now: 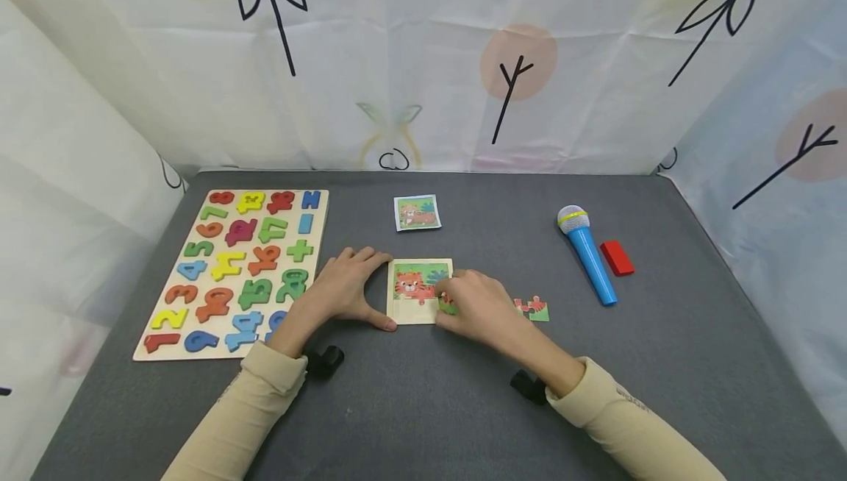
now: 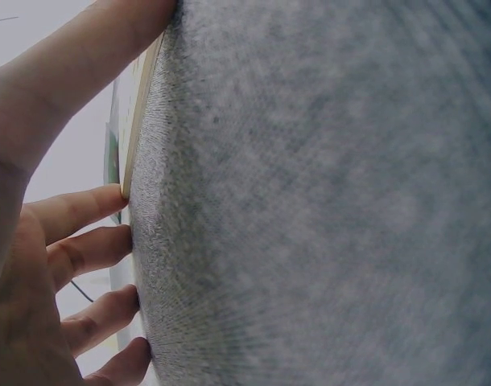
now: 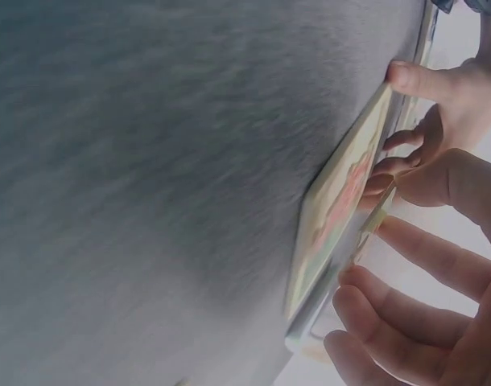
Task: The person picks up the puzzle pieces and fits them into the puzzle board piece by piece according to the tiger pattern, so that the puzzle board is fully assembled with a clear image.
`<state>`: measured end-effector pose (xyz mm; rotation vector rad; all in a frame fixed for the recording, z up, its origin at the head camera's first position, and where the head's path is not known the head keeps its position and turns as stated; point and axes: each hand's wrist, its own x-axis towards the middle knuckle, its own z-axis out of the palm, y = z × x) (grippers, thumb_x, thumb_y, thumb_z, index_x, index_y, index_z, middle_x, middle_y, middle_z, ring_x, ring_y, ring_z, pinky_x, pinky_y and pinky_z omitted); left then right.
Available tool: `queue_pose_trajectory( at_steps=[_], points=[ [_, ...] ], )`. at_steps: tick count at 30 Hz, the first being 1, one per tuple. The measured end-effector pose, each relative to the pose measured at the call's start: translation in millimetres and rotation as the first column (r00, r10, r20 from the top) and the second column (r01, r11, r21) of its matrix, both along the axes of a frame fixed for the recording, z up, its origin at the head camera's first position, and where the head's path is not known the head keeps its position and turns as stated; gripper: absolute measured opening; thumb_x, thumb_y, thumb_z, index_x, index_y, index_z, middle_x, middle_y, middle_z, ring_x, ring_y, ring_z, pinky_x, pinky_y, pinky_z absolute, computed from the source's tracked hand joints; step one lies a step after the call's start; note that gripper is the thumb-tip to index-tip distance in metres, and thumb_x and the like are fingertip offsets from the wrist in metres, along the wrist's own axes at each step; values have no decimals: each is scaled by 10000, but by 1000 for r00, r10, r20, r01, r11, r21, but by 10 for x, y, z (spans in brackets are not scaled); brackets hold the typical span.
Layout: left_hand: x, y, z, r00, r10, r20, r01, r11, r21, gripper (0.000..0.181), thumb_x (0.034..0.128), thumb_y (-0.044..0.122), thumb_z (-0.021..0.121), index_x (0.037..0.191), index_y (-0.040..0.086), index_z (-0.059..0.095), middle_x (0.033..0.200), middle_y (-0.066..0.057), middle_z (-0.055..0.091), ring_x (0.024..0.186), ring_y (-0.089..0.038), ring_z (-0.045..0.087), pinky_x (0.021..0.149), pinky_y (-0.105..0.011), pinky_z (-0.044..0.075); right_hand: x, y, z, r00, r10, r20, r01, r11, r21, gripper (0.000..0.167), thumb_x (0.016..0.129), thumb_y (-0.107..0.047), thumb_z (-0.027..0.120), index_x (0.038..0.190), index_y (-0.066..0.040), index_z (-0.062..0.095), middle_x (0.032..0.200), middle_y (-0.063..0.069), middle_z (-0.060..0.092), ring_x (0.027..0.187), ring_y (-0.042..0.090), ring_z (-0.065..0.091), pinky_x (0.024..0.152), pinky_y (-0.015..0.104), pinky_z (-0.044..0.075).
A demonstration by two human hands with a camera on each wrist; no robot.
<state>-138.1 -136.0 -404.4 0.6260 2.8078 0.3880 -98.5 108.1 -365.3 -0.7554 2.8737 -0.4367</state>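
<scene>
- Wooden tray is lying between the hands; the left hand, fingers spread, is bracing it.
- The right hand is pinching a piece by its right edge; levelling it should help.

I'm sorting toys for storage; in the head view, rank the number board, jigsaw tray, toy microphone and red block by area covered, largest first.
1. Number board
2. Jigsaw tray
3. Toy microphone, longer but slimmer than the tray
4. Red block
</scene>
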Motion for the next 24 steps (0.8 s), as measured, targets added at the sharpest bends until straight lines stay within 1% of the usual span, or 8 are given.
queue_pose_trajectory(
  at_steps=[3,6,10,13,16,19,24],
  points=[
    [-2,1,-8,1000,1,-3,-1,1000,0,1129,596,723,870,1511,183,492,1465,-100,549,1247,-350,517,1003,-568,466,-22,-94,-2,1000,17,-9,-17,1000,-17,197,820,-154,754,1007,-107,790,791,5,660,649,105,422,492,241,283],
    [-1,0,-11,1000,0,-11,0,1000,-3,1132,592,729,868,1507,177,496,1458,-100,554,1234,-347,522,990,-567,472,-39,-191,-20,999,39,-14,-39,999,-28,191,813,-155,751,995,-109,787,776,3,653,632,96,415,478,241,284],
    [1,-2,-8,1000,-2,-21,2,1000,-4,1131,584,724,877,1498,170,506,1448,-103,563,1206,-344,530,970,-565,481,-56,-320,-48,998,65,-9,-65,997,-41,193,810,-127,740,998,-106,780,793,1,675,649,95,464,488,251,336],
    [-3,-6,-18,1000,-5,-29,5,1000,-2,1126,583,707,890,1497,171,508,1441,-102,568,1199,-343,534,969,-563,483,-67,-403,-71,997,79,-14,-79,996,-33,206,812,-120,738,1013,-121,782,808,-18,691,681,94,504,504,258,380],
    [-2,-14,-30,999,-16,-48,16,1000,2,1119,582,694,899,1490,165,513,1427,-104,578,1184,-343,542,954,-563,489,-77,-466,-97,996,90,-21,-91,996,-15,192,823,-135,738,1009,-139,782,786,-30,666,683,101,505,503,260,385],
    [1,-21,-33,998,-22,-61,23,1000,8,1117,576,686,905,1483,162,518,1411,-100,588,1163,-339,547,936,-559,493,-81,-505,-125,995,96,-24,-97,995,-9,157,834,-146,744,986,-139,780,784,-14,656,682,125,515,497,272,394],
    [11,-27,-20,997,-25,-72,26,1000,13,1122,567,695,903,1476,158,526,1394,-96,597,1143,-336,553,916,-554,495,-80,-540,-158,994,96,-48,-96,995,16,149,860,-184,763,1004,-153,786,901,27,714,753,177,624,543,325,491]
  ],
)
